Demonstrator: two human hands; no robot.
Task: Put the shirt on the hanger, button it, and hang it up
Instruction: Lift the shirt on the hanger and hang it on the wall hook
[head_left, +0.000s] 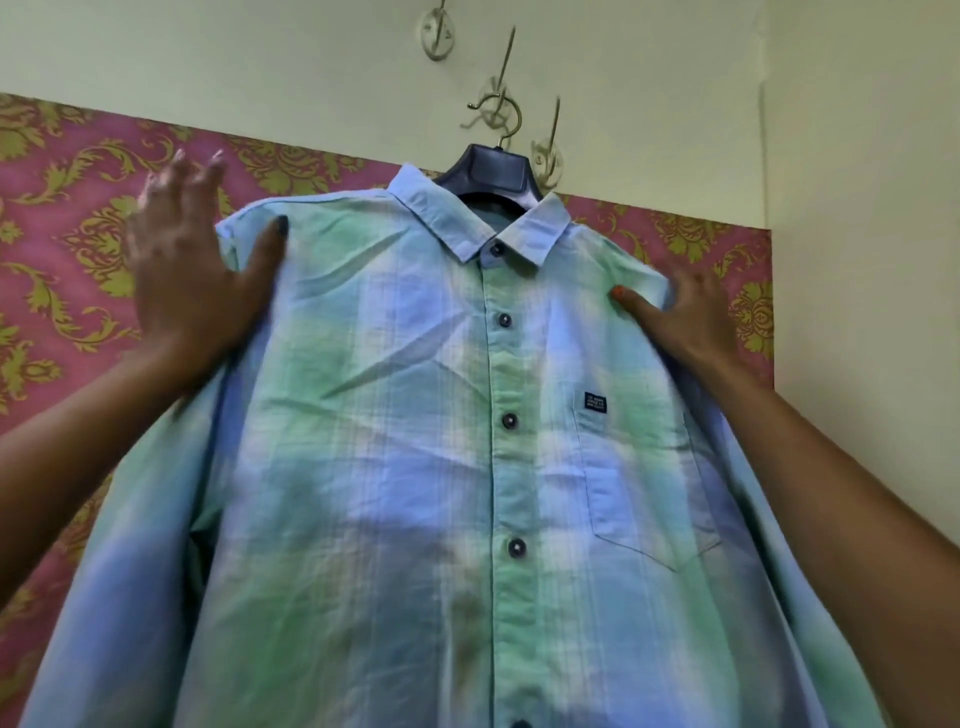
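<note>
On the far wall (675, 78) the shirt (415, 415) hangs buttoned on its hanger (491, 169) (caught on a wall hook (496, 106)), long axis straight down. The left grip (192, 260) and right grip (680, 317) lie wide and flat, one on each shoulder, equally near.

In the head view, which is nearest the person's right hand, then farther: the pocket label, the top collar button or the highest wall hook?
From the right hand:
1. pocket label, just below-left.
2. top collar button, at the collar's centre.
3. highest wall hook, far up-left.
</note>
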